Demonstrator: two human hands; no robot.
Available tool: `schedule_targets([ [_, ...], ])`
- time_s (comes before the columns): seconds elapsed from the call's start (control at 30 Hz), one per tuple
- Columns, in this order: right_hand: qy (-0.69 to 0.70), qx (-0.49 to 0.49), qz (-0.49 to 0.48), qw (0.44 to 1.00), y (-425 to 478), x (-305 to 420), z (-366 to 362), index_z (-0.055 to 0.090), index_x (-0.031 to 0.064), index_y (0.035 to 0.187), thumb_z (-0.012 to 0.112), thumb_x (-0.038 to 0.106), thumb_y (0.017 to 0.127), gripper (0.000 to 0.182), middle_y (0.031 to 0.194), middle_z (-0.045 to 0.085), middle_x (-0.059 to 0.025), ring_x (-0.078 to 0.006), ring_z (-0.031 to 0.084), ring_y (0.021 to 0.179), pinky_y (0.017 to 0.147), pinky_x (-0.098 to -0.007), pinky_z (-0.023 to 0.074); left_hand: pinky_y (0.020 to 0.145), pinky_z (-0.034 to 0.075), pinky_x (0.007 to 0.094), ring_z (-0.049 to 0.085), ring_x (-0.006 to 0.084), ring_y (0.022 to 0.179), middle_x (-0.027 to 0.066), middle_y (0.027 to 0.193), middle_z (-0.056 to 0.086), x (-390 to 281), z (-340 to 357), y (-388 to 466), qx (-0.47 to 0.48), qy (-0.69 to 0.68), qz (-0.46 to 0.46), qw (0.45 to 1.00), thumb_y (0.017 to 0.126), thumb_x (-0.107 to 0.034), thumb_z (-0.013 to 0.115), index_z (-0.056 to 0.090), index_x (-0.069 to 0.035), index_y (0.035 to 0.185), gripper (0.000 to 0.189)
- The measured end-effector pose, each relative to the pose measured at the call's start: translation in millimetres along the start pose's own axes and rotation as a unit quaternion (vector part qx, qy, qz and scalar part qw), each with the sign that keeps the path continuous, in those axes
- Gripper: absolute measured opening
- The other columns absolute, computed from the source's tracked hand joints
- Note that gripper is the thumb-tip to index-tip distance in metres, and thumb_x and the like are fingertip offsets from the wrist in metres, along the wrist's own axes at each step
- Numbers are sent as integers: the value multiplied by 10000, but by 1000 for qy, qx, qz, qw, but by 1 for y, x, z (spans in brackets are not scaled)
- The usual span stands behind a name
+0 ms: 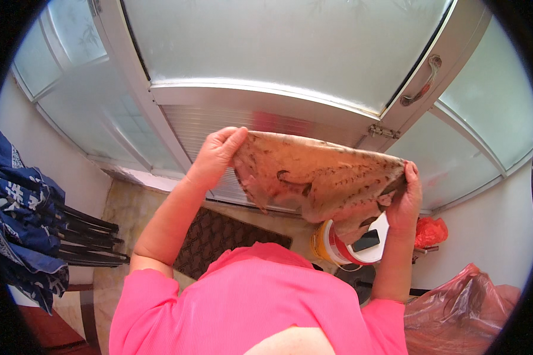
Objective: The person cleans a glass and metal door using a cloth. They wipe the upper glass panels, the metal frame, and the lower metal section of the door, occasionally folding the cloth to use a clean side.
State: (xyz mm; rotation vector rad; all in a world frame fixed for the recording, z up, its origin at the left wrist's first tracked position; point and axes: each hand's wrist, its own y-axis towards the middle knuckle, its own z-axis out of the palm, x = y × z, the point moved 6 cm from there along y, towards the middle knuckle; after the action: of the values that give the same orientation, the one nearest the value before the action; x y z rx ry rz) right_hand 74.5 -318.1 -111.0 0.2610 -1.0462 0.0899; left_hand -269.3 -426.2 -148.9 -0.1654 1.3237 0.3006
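A thin, patterned brown-pink cloth [320,177] is stretched between my two hands in front of a metal-framed door with frosted glass [271,53]. My left hand [217,153] pinches its upper left corner between thumb and fingers. At the upper right corner, my right hand [404,199] grips the cloth, lower than my left. The cloth's top edge runs taut and slants down to the right, while the rest hangs in loose folds. Its lower tip hangs over a bucket [322,242] with a white lid, on which a dark phone [366,240] lies.
The door has a curved handle [422,84] and a bolt [384,131]. A dark mat [222,235] lies on the floor. Folded blue fabric with black poles [26,208] stands at left. Red plastic bags [431,232] and pink plastic sheeting [462,310] are at right.
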Motion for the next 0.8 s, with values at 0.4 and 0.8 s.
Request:
schedule_targets([
  [0.4, -29, 91, -27, 995, -10, 25, -16, 572, 49, 957, 531, 184, 941, 142, 881, 598, -16, -108, 574, 812, 737, -266, 470, 582, 459, 230, 549, 60, 679, -21, 783, 603, -17, -13, 5, 69, -88, 36, 993, 932, -299, 556, 626, -45, 891, 266],
  [0.8, -164, 137, -1, 977, -29, -2, 70, 475, 61, 1181, 543, 186, 912, 304, 1072, 545, -71, -170, 574, 926, 799, -305, 496, 713, 537, 369, 636, 194, 834, 83, 962, 632, -11, 93, -7, 159, -187, -93, 965, 939, -346, 520, 564, -42, 1057, 330],
])
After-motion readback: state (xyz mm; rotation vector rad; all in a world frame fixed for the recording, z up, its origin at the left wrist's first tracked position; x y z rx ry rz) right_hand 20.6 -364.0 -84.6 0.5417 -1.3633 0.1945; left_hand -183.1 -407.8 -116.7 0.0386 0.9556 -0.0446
